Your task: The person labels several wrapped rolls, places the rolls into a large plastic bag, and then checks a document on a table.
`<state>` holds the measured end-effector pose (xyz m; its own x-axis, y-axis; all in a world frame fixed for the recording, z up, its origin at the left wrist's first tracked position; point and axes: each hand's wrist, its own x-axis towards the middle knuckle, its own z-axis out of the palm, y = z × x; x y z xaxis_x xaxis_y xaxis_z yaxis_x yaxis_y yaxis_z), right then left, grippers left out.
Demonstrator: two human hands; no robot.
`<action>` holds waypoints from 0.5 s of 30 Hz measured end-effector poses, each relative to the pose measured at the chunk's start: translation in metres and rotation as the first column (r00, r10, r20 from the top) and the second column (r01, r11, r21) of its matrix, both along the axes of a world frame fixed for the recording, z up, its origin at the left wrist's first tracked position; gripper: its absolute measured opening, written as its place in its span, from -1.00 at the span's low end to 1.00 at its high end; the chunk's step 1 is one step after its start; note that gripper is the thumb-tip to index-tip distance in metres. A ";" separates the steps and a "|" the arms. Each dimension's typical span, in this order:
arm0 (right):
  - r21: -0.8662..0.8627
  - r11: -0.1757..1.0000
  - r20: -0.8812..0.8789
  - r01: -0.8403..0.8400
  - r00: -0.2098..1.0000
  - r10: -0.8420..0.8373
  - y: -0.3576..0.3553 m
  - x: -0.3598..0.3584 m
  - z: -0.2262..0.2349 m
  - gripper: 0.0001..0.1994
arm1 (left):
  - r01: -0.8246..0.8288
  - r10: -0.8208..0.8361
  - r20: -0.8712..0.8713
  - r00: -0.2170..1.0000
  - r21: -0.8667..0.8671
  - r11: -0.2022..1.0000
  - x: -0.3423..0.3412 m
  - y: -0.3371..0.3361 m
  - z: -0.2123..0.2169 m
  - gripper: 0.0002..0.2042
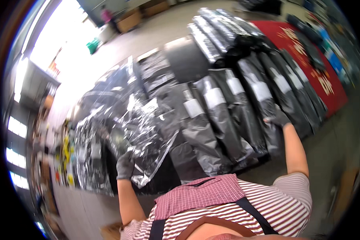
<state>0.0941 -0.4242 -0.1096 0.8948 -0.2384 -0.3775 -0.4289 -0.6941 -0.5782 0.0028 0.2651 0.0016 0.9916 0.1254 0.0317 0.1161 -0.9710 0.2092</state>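
My left hand, in a grey glove, is closed on the near edge of a large, crumpled clear plastic bag. The bag spreads over the left part of the table, and dark pieces show beneath it. Out to the right, my gloved right hand grips the side of a long dark package in clear film, its bare thumb tip lying across the film. Some of its fingers are hidden against the package. A white label sits on that package above the hand. Similar labelled packages lie side by side to its left.
Shiny wrapped rolls are piled at the far side of the table. Behind the packages on the right lies a red sheet with yellow lettering. Cardboard boxes and a green object are on the floor beyond.
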 end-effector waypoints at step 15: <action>0.909 0.286 -0.181 0.303 0.905 -0.386 -0.003 -0.172 -0.066 -0.15 | -0.141 0.223 0.168 0.960 -0.396 0.907 -0.006 0.043 0.012 -0.78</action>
